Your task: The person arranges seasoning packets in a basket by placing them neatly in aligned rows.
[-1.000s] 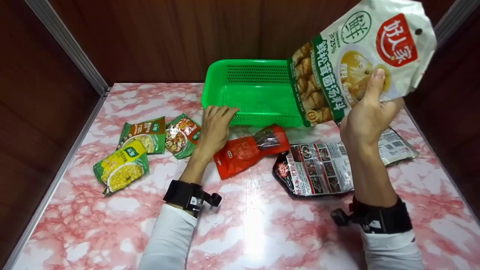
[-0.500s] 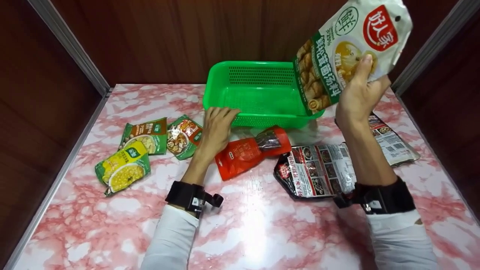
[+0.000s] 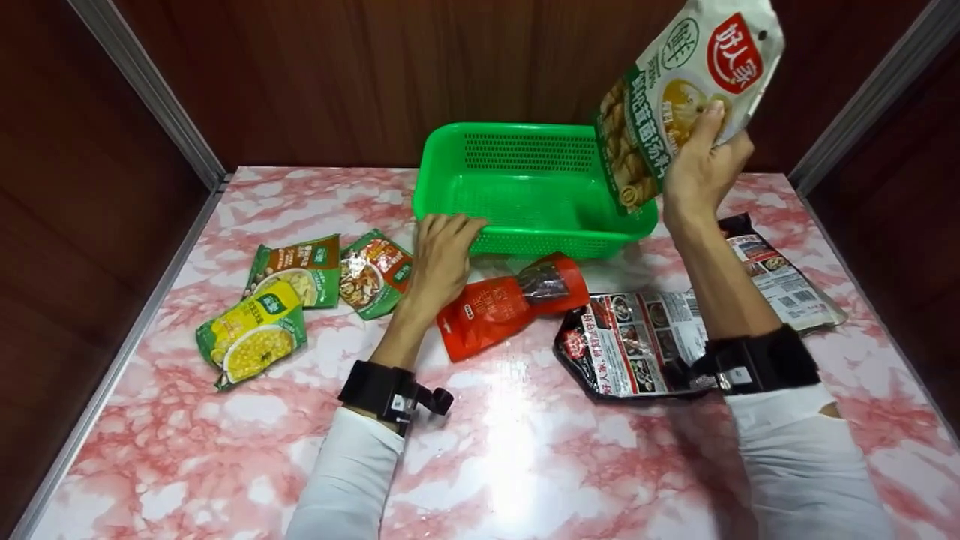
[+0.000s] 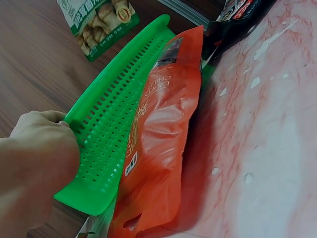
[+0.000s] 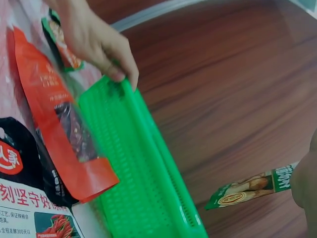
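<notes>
My left hand (image 3: pixel 441 259) grips the near left rim of a green plastic basket (image 3: pixel 517 206); the right wrist view shows its thumb and fingers (image 5: pixel 130 69) pinching that rim. Above the basket's right end, my right hand (image 3: pixel 705 176) holds a white and green mushroom soup seasoning packet (image 3: pixel 654 94), thumb across its front. The packet tilts, its lower edge overlapping the basket in the head view. Only its lower part shows in the left wrist view. Just in front of the basket lies a red pouch of dried chili (image 3: pixel 495 307) with a clear window.
Left on the marbled table (image 3: pixel 247 457) lie a yellow corn soup packet (image 3: pixel 255 337), a green and brown packet (image 3: pixel 300 266) and a green and red packet (image 3: pixel 371 274). Two black and white pouches (image 3: pixel 637 345) lie at right. Wood-look panels (image 3: pixel 375 75) enclose the back and sides.
My right hand has carried the seasoning packet left and away from me, over the basket's right end. The left hand keeps its grip on the rim; the view has shifted slightly.
</notes>
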The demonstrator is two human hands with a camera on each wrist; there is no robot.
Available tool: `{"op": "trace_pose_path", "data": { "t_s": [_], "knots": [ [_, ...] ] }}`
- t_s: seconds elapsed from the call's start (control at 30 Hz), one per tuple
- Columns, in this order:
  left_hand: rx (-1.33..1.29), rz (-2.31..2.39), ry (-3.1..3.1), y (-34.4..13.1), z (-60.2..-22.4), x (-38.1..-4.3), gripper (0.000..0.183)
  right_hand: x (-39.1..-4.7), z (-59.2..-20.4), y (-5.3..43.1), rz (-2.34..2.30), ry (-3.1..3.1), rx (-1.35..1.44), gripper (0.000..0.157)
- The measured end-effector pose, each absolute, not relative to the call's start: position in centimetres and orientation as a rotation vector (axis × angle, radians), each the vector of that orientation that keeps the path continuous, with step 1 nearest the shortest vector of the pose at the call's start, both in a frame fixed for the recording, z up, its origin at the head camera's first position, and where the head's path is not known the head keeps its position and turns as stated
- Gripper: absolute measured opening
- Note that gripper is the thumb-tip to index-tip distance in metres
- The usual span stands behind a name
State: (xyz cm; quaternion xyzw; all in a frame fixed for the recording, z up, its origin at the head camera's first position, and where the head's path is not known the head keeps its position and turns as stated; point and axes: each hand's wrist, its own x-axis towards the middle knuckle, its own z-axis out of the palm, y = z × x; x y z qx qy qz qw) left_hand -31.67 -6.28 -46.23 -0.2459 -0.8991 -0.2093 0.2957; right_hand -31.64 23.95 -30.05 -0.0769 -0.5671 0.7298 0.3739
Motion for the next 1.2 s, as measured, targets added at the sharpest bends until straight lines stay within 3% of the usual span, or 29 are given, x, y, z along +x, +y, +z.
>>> {"op": "trace_pose_path", "data": {
  "t_s": [0.53,0.67,0.87,1.2],
  "knots": [
    [-0.661,-0.547,-2.409,-5.0,-45.9,-31.6,0.045,-35.5,-33.9,26.0,1.638,-1.812,-0.392,0.041],
    [-0.674,-0.555,-2.403,-4.7,-45.9,-31.6,0.052,-35.8,-35.3,26.2,1.511,-1.912,-0.433,0.041],
    [-0.682,-0.550,-2.383,-4.3,-46.0,-31.5,0.044,-36.0,-36.8,26.9,1.311,-2.028,-0.416,0.043],
    [-0.681,-0.562,-2.406,-4.8,-45.8,-31.3,0.050,-35.5,-37.6,27.0,1.172,-2.188,-0.366,0.043]
  ]
}}
